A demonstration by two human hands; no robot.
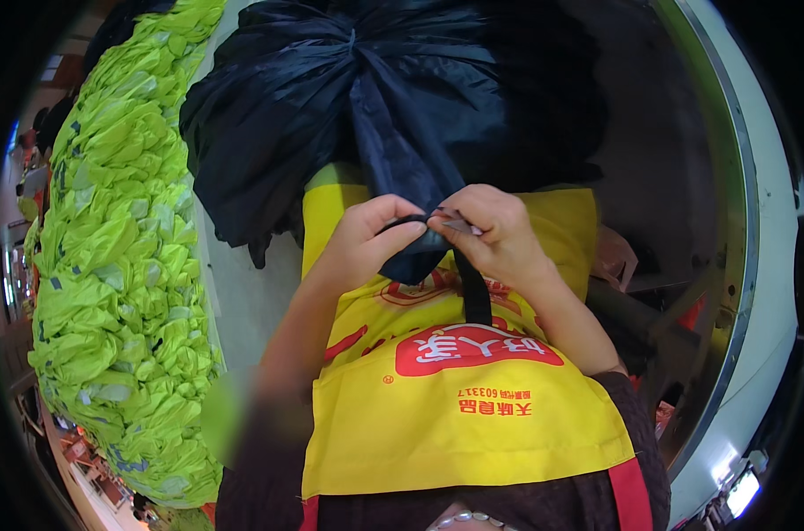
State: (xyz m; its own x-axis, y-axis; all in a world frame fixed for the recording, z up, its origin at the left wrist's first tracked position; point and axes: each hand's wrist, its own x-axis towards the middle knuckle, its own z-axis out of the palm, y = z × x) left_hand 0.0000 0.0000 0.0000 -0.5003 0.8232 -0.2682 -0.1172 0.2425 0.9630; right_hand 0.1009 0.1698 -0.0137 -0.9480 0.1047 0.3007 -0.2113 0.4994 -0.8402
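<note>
My left hand point(367, 237) and my right hand point(498, 228) meet in front of my yellow apron point(473, 442). Between the left thumb and forefinger is pinched the edge of a black strap point(477, 296), whose loose end hangs down over the apron. The right fingers close on the same strap close by, with a small grey, pointed metal tool point(459, 227) showing between them; its exact kind is hard to make out. Behind and below both hands drops a narrow fold of dark navy fabric point(393, 142), part of a large gathered garment.
The dark navy fabric heap point(278, 115) spreads across the far middle. To the left, a long pile of bright lime-green garments point(123, 265) lies along a pale tabletop strip point(251, 296). A curved pale table edge point(765, 221) with a metal rim bounds the right.
</note>
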